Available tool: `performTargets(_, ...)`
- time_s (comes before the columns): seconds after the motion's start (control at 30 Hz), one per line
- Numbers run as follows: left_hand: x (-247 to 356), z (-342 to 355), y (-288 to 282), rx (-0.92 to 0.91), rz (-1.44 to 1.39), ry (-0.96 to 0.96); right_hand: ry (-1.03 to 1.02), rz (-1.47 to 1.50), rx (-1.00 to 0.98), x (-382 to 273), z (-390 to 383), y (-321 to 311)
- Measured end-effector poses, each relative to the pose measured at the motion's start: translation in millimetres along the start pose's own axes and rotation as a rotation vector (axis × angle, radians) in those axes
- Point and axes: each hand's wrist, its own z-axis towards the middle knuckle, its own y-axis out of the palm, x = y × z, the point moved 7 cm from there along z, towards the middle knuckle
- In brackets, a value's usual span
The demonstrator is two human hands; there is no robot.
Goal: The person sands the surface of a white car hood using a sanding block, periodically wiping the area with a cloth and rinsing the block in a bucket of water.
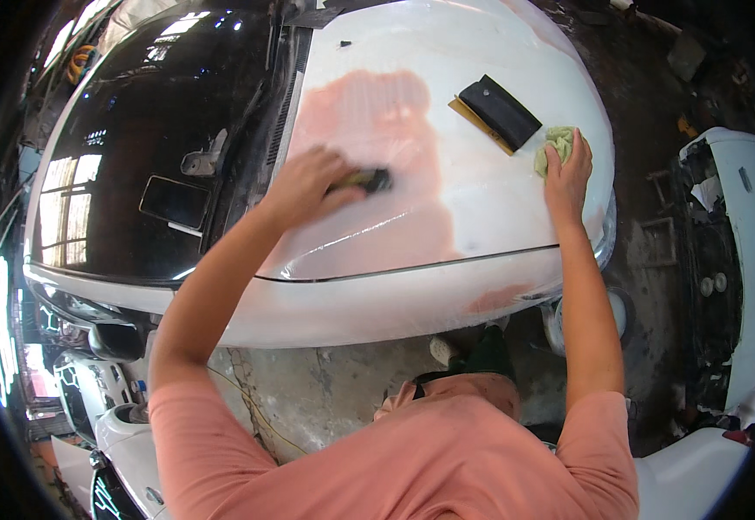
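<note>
My left hand [308, 186] is wrapped around a small dark sanding block [367, 180] with a yellowish side, pressed onto the car hood. The block is blurred by motion. Under it lies a wide pinkish patch [377, 113] on the white hood [499, 199], with a wet-looking sheen. At the hood's front, my right hand [571, 178] grips a crumpled pale green cloth [554, 149] against the surface. Between the hands, toward the far side, rests a black rectangular pad [501, 111] with a yellow sheet along its edge.
A phone [175, 201] and a small grey part [205, 156] lie on the dark windshield [135, 104]. The side mirror [116, 341] sticks out near my left. A detached white bumper [746, 251] stands at right. A bucket [616, 314] sits below the fender, and a yellow cable [256, 412] crosses the floor.
</note>
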Motion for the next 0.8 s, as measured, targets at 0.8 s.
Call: performTargets(0.8, -8, -9, -8, 0.207, 0.048, -0.243, 0.019, 0.038, -0.012, -6, 0, 0)
